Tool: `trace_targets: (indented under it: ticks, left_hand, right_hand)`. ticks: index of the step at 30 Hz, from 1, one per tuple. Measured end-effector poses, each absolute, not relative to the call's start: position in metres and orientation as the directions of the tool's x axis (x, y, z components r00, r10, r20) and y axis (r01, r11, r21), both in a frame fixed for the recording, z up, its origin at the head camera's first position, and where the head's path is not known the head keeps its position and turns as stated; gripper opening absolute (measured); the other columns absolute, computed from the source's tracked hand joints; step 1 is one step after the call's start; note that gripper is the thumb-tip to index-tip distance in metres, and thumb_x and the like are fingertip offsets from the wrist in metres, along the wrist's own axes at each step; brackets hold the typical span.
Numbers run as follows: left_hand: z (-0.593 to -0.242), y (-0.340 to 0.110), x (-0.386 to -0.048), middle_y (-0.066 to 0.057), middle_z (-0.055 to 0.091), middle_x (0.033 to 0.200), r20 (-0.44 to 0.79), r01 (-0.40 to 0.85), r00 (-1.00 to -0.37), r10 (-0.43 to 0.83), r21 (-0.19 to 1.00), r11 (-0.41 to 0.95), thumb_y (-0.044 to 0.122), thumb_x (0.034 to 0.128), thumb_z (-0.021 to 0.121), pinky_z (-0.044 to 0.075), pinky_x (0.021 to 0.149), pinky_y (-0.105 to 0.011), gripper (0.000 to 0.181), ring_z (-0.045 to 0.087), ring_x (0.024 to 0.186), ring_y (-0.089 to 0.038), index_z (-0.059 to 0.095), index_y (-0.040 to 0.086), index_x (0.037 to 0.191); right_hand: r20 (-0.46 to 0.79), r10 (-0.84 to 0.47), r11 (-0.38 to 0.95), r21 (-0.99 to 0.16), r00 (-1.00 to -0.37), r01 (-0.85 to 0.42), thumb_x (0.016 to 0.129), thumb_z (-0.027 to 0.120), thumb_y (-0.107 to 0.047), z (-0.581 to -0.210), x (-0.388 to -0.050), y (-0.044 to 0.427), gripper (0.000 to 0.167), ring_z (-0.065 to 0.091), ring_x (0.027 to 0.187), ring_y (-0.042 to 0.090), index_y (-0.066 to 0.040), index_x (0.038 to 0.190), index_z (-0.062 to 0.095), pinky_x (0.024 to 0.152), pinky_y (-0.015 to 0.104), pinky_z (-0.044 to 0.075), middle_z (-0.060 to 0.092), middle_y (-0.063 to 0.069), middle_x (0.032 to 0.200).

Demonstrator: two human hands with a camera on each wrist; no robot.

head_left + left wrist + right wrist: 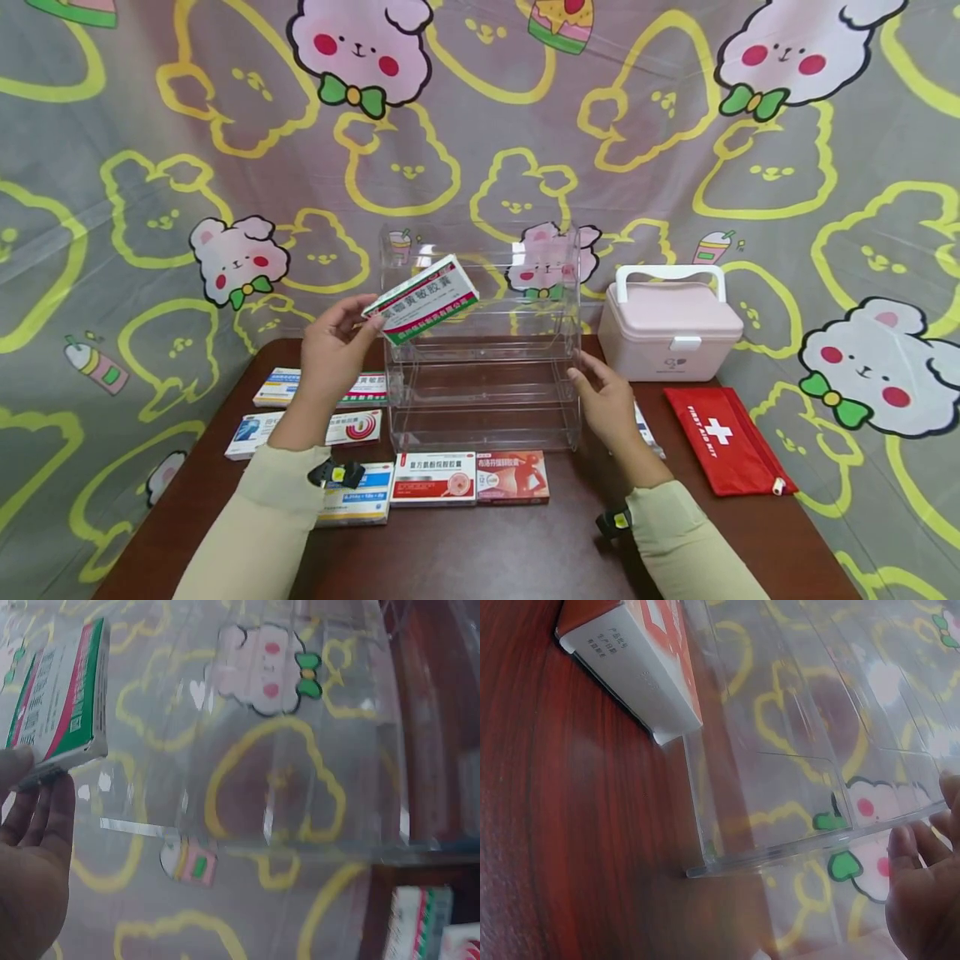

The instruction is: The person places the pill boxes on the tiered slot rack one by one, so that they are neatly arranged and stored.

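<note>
My left hand (330,350) pinches a white medicine box (426,302) with green and magenta bands by its left end, thumb in front. The box is tilted, raised in front of the upper part of a clear tiered display rack (483,400). In the left wrist view, the same medicine box (64,697) stands above the fingers, beside the clear panels. My right hand (607,404) holds the rack's right side edge. In the right wrist view, the thumb and fingers of that hand (930,877) meet the clear panel edge (810,844).
Several medicine boxes lie left of the rack, including a white one (251,433). In front are a white-and-red box (433,479) and a red-orange box (512,477). At right stand a pink lidded case (671,333) and a red first aid pouch (723,442). A patterned curtain hangs behind.
</note>
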State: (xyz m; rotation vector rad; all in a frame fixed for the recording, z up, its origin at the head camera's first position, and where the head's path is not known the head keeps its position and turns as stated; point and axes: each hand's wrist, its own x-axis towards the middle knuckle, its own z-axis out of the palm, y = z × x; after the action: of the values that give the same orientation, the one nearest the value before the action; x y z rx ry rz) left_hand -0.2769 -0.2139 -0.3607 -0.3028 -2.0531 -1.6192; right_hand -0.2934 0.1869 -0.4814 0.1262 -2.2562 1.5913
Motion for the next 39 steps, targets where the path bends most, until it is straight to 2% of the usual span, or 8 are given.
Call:
trace_targets:
  ticks: [4,7,11,17,24,30,34,39]
  left_hand:
    - [-0.344,-0.193,-0.290,-0.020,0.078,0.124,0.563,0.523,-0.819,-0.110,0.812,0.258,0.012,0.1039,0.076,0.060,0.082,-0.014,0.034,0.074,0.095,0.001,0.071,0.000,0.136]
    - [-0.331,-0.180,-0.301,-0.024,0.077,0.126,0.610,0.569,-0.788,-0.087,0.774,0.279,0.009,0.1029,0.076,0.060,0.082,-0.014,0.033,0.075,0.096,-0.002,0.072,0.000,0.135]
    - [-0.313,-0.165,-0.313,-0.018,0.077,0.124,0.643,0.588,-0.763,-0.068,0.734,0.339,0.009,0.1026,0.077,0.059,0.080,-0.013,0.032,0.076,0.097,-0.016,0.074,0.003,0.134]
    - [-0.289,-0.149,-0.330,-0.017,0.077,0.121,0.631,0.561,-0.773,-0.068,0.730,0.391,0.012,0.1038,0.076,0.061,0.079,-0.019,0.032,0.078,0.100,-0.030,0.075,0.007,0.135]
    - [-0.275,-0.142,-0.349,-0.016,0.078,0.118,0.633,0.535,-0.768,-0.096,0.717,0.447,0.013,0.1053,0.074,0.063,0.084,-0.027,0.030,0.078,0.100,-0.030,0.076,0.009,0.135]
    - [-0.276,-0.135,-0.363,-0.016,0.074,0.120,0.658,0.561,-0.752,-0.040,0.671,0.484,0.011,0.1062,0.072,0.064,0.094,-0.037,0.030,0.074,0.108,-0.028,0.074,0.006,0.136]
    - [-0.278,-0.131,-0.370,-0.015,0.074,0.125,0.670,0.576,-0.742,-0.015,0.648,0.499,0.008,0.1062,0.071,0.062,0.100,-0.038,0.031,0.073,0.113,-0.029,0.074,0.006,0.137]
    - [-0.280,-0.125,-0.379,-0.015,0.075,0.128,0.685,0.579,-0.728,-0.018,0.629,0.519,0.006,0.1049,0.072,0.063,0.099,-0.036,0.030,0.074,0.113,-0.029,0.075,0.005,0.135]
  right_hand:
    - [0.349,0.141,0.359,-0.890,-0.927,-0.280,0.105,0.076,-0.021,-0.481,-0.294,0.187,0.043,0.072,0.123,0.024,-0.008,0.145,0.070,0.093,0.003,0.051,0.075,0.016,0.138]
    - [0.348,0.143,0.349,-0.894,-0.926,-0.282,0.105,0.076,-0.020,-0.481,-0.294,0.186,0.043,0.072,0.124,0.027,-0.007,0.145,0.070,0.093,0.003,0.051,0.075,0.017,0.138]
    - [0.346,0.146,0.354,-0.893,-0.927,-0.278,0.105,0.076,-0.020,-0.481,-0.294,0.186,0.043,0.072,0.126,0.028,-0.007,0.145,0.070,0.092,0.003,0.050,0.074,0.016,0.140]
    - [0.349,0.148,0.370,-0.887,-0.925,-0.275,0.105,0.076,-0.022,-0.482,-0.295,0.187,0.042,0.071,0.129,0.028,-0.011,0.146,0.071,0.093,0.001,0.048,0.073,0.012,0.142]
    - [0.333,0.154,0.369,-0.893,-0.930,-0.259,0.106,0.075,-0.026,-0.483,-0.294,0.187,0.043,0.070,0.131,0.029,-0.011,0.146,0.071,0.093,0.001,0.046,0.072,0.010,0.143]
    - [0.345,0.149,0.351,-0.895,-0.927,-0.276,0.106,0.075,-0.023,-0.486,-0.295,0.188,0.043,0.070,0.131,0.029,-0.009,0.146,0.070,0.094,0.002,0.048,0.072,0.011,0.144]
    - [0.347,0.147,0.357,-0.892,-0.926,-0.277,0.106,0.075,-0.025,-0.486,-0.295,0.189,0.044,0.070,0.131,0.029,-0.009,0.146,0.070,0.093,0.002,0.048,0.072,0.010,0.143]
    - [0.341,0.142,0.368,-0.890,-0.929,-0.270,0.106,0.075,-0.028,-0.486,-0.296,0.189,0.044,0.070,0.130,0.027,-0.011,0.147,0.070,0.093,0.002,0.048,0.073,0.009,0.143]
